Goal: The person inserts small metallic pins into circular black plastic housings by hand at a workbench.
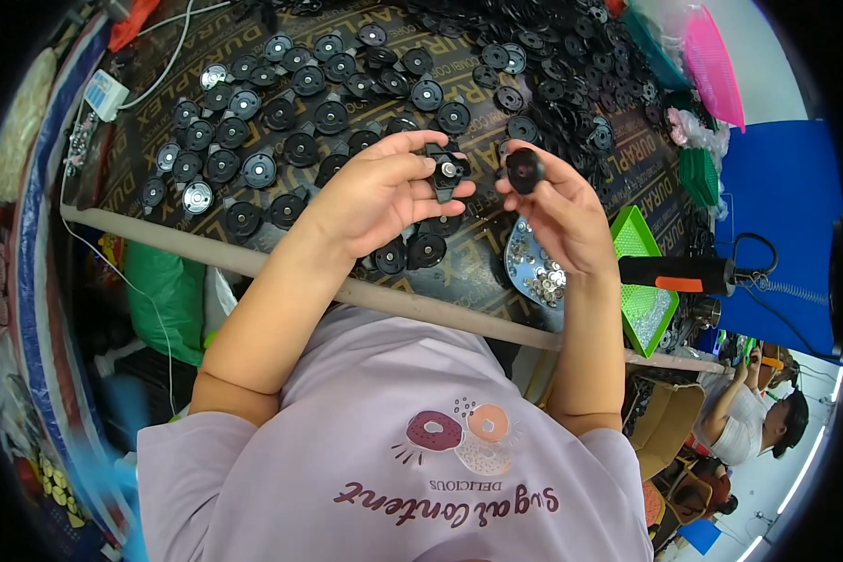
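Fingers of the left hand (pixel 384 187) curl around a small black plastic part with a metal centre (pixel 445 170), thumb pressed along its lower edge and fingertips folded over its top, so the piece sits held just above the surface (pixel 159 239). The right hand (pixel 557 211) pinches a round black disc (pixel 524 169) between thumb and forefinger, the remaining fingers loosely bent beneath it. The two pieces are just beside each other, a narrow gap between them, not touching.

Below the hands, two more black round parts (pixel 412 253) lie on the surface near the left wrist. Under the right hand lies a shallow dish of small silvery metal pieces (pixel 534 272), and just beside it a green tray (pixel 646 300) rests at the surface's near edge. An orange-and-black tool handle (pixel 679 274) juts across the tray.

Rows of assembled black discs with metal centres (pixel 253 140) are spread over the far left of the surface, while a dense heap of loose black rings (pixel 571 84) fills the far right. A pink mesh basket (pixel 712 61) stands beyond the heap. Another person (pixel 759 417) sits at the lower right, well apart.
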Action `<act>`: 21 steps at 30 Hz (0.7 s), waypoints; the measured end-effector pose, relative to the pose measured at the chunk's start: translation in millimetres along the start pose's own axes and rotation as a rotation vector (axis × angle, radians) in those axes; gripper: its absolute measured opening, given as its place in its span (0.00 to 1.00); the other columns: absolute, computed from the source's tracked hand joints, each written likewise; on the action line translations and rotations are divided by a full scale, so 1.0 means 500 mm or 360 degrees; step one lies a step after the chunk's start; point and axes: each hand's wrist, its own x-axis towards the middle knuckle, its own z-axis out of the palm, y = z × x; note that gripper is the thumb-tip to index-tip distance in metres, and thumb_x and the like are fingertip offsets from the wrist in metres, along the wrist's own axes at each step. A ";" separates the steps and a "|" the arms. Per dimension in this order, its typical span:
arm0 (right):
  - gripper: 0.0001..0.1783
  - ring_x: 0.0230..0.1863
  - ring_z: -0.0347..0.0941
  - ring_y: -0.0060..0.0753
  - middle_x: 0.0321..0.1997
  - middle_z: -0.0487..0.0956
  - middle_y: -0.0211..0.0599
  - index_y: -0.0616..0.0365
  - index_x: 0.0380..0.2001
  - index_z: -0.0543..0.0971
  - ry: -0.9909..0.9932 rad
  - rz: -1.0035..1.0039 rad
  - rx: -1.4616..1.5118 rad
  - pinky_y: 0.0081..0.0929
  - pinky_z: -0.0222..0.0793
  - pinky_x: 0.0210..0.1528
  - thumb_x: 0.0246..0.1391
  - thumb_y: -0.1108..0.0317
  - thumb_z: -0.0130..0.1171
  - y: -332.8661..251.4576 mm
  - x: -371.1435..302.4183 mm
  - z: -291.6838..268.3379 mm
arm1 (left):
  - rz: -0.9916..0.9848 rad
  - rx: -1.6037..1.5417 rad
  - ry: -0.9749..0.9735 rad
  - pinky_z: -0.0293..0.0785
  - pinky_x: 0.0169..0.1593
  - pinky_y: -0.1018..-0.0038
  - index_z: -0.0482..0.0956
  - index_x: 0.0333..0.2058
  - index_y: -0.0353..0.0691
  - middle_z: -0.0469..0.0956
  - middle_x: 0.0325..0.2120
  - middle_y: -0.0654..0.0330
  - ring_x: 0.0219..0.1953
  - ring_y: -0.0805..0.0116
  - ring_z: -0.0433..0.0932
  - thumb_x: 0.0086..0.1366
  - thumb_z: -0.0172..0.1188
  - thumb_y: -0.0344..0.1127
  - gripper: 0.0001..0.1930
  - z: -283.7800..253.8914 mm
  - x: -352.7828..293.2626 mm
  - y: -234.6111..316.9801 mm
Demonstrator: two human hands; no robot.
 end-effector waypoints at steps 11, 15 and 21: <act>0.34 0.53 0.71 0.40 0.57 0.68 0.49 0.71 0.61 0.60 -0.0149 0.0011 0.0363 0.33 0.69 0.55 0.55 0.68 0.61 -0.001 -0.033 0.014 | -0.0172 -0.0042 -0.0130 0.75 0.49 0.58 0.62 0.55 0.34 0.74 0.46 0.50 0.45 0.56 0.78 0.66 0.44 0.25 0.18 0.023 0.013 -0.026; 0.34 0.59 0.66 0.34 0.58 0.71 0.40 0.64 0.61 0.64 0.0039 -0.0204 -0.0594 0.28 0.64 0.58 0.48 0.81 0.56 -0.017 -0.043 0.042 | -0.0193 -0.0014 -0.0132 0.76 0.48 0.60 0.62 0.55 0.34 0.74 0.46 0.50 0.44 0.57 0.79 0.65 0.44 0.25 0.19 0.035 0.009 -0.030; 0.40 0.51 0.68 0.44 0.51 0.74 0.42 0.57 0.61 0.64 -0.0041 -0.0551 -0.1879 0.34 0.66 0.54 0.40 0.88 0.56 -0.032 -0.035 0.094 | -0.0200 0.0058 -0.0243 0.75 0.53 0.60 0.60 0.57 0.32 0.73 0.48 0.53 0.49 0.59 0.78 0.67 0.46 0.29 0.21 0.028 0.013 -0.044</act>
